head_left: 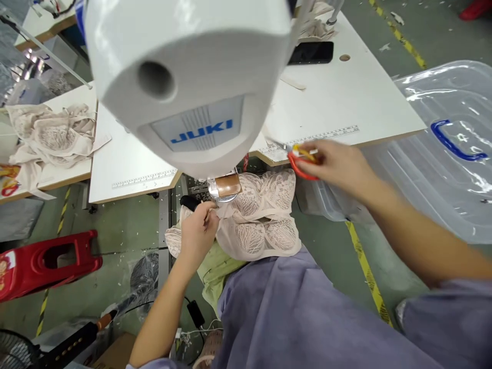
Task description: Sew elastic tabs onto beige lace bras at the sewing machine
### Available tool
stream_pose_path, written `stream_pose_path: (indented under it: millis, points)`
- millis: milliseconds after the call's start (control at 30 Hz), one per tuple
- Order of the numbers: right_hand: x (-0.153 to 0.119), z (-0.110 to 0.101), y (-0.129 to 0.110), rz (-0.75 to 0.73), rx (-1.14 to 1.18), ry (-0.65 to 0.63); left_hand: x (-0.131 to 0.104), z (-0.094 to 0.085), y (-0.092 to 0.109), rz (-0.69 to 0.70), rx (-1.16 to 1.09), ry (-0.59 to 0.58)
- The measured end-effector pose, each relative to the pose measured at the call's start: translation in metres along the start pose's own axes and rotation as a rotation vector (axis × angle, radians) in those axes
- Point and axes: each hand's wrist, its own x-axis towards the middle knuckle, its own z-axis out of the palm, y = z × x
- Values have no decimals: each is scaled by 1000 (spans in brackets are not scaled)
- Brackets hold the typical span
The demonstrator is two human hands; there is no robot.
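Beige lace bras (265,238) hang over my lap, below the sewing machine head (188,87) marked JUKI. My left hand (200,228) is closed, its fingers pinching the bra fabric at the left, just below the machine's needle area (226,187). A black rounded piece (189,202) shows beside those fingers; I cannot tell whether it is held. At the table's front edge on the right, my right hand (338,166) is closed on scissors (302,161) with red and yellow handles. Their blades point left over the white tabletop.
More beige lace garments (57,136) lie on the left table. A black phone (312,53) rests on the white sewing table (330,102). At right stands a clear plastic bin (453,189) with a blue handle. A red stool (49,261) and a fan (17,348) are at lower left.
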Motion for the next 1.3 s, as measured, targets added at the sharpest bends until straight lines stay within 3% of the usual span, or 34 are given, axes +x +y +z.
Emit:
stream_pose_path:
  millis: [100, 167, 267, 300, 367, 433, 500, 567, 667, 733, 800, 900, 1100, 1300]
  points:
    - [54, -9, 18, -49, -145, 3, 10, -16, 2, -50, -141, -233]
    - [63, -8, 17, -102, -154, 20, 15, -24, 1, -75, -191, -355]
    - [28, 2, -13, -105, 110, 109, 13, -19, -1, -23, 10, -313]
    - [7, 8, -27, -126, 257, 47, 10, -13, -1, 43, 111, -250]
    - [-36, 21, -56, -362, 483, -303, 3, 6, 3, 240, 250, -144]
    - [-70, 35, -82, -500, 610, -467, -5, 24, 13, 415, 266, -89]
    - [-87, 46, -101, -467, 796, -473, -10, 38, 26, 469, 213, -70]
    - [-89, 49, -115, -273, 1025, -397, -11, 44, 41, 408, 109, -58]
    - [-76, 40, -131, 30, 1226, -284, -7, 43, 60, 208, -156, -34]
    - [-62, 29, -139, 78, 1249, -227, -3, 40, 67, 100, -285, 21]
    - [-46, 19, -144, 35, 1228, -180, 1, 36, 67, 65, -278, 101]
    - [-20, 13, -146, -34, 1095, -142, 4, 30, 57, 115, -77, 212]
    - [24, 19, -143, -144, 899, -197, 17, 27, 34, 415, 391, 311]
    - [46, 18, -148, -206, 783, -178, 27, 19, 33, 369, 503, 324]
